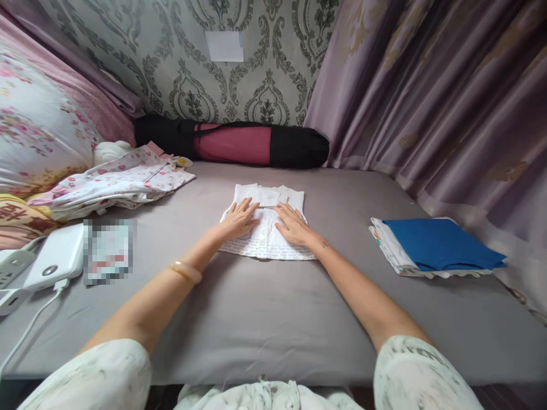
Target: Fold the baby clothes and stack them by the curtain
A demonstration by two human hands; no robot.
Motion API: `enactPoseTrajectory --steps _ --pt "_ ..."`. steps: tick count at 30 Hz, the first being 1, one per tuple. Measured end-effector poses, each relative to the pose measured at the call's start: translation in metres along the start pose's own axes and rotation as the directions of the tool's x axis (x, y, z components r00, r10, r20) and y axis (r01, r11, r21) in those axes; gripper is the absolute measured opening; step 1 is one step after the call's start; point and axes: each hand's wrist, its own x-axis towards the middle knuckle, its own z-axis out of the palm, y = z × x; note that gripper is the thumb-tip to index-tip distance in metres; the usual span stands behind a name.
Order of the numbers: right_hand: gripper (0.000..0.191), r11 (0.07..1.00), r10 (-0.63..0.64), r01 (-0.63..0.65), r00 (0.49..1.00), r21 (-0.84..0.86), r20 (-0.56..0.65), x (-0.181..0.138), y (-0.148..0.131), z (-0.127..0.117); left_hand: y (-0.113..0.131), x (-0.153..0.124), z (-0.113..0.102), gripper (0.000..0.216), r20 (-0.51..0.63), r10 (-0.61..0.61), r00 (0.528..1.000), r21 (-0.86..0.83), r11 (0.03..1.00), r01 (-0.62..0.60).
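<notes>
- The small white garment [267,246] lies mid-bed [265,324], collar towards 12 o'clock and hem towards 6; its long axis seems to run 12–6.
- The left hand [239,221] and right hand [294,225] rest flat and open on it, gripping nothing.
- It looks like light, limp cloth; the edges at 3 and 9 look best to pinch.

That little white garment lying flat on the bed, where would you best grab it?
Probably at the two near hem corners of the white garment, coming from the near side. It lies flat and thin, so only edges can be pinched; the left hand and right hand rest open on top.
</notes>
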Motion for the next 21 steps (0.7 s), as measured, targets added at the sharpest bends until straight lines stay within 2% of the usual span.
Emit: enactPoseTrajectory --steps 3,6,10,15,18,21 --pt "0.054 0.998 -0.053 0.052 0.998 -0.026 -0.034 -0.032 0.012 -0.007 -0.015 -0.027 -0.011 0.053 -0.024 0.11 0.994 -0.03 0.993 -0.11" --pt "0.043 0.997 -0.081 0.08 0.996 -0.015 -0.038 -0.064 0.016 -0.016 -0.023 -0.052 -0.025 0.047 0.01 0.198 0.98 -0.132 0.972 -0.195" --pt "0.033 0.995 -0.104 0.104 0.994 -0.008 -0.02 -0.097 0.012 -0.025 -0.02 -0.077 -0.04 0.044 0.081 0.249 0.965 -0.242 0.944 -0.223" --pt "0.028 0.981 -0.193 0.192 0.981 -0.021 -0.029 -0.117 0.016 -0.029 -0.019 -0.092 -0.047 0.039 0.103 0.278 0.955 -0.283 0.929 -0.239" --pt "0.027 0.953 -0.304 0.303 0.951 -0.027 -0.054 -0.121 0.023 -0.027 -0.022 -0.095 -0.046 0.035 0.082 0.296 0.952 -0.282 0.923 -0.262" --pt "0.027 0.936 -0.346 0.339 0.936 -0.09 -0.071 -0.124 0.025 -0.023 -0.024 -0.097 -0.043 0.031 0.046 0.315 0.948 -0.241 0.924 -0.295"
